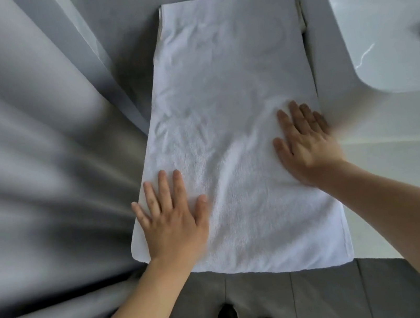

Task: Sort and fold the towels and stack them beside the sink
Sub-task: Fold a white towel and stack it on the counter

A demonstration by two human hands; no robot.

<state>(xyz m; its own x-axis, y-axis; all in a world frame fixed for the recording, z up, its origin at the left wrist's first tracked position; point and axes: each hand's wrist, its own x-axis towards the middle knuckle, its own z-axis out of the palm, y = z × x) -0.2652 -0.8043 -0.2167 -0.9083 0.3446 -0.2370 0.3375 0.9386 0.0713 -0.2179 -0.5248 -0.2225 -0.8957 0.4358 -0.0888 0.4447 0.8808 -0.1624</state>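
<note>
Towel (228, 128), white and lying lengthwise on the bench (334, 117) just left of the sink (385, 21), looks soft, light and limp, so I judge it best taken by its near corners, where the edge overhangs the tiled floor (322, 300). Left hand (170, 220) and right hand (303, 141) press flat on it, fingers straight and spread, holding nothing, and a grey curtain (28, 132) hangs close on the left

towel (227, 117) left of sink (379, 22) | curtain (25, 160) left of towel | 2 hands on towel
</note>
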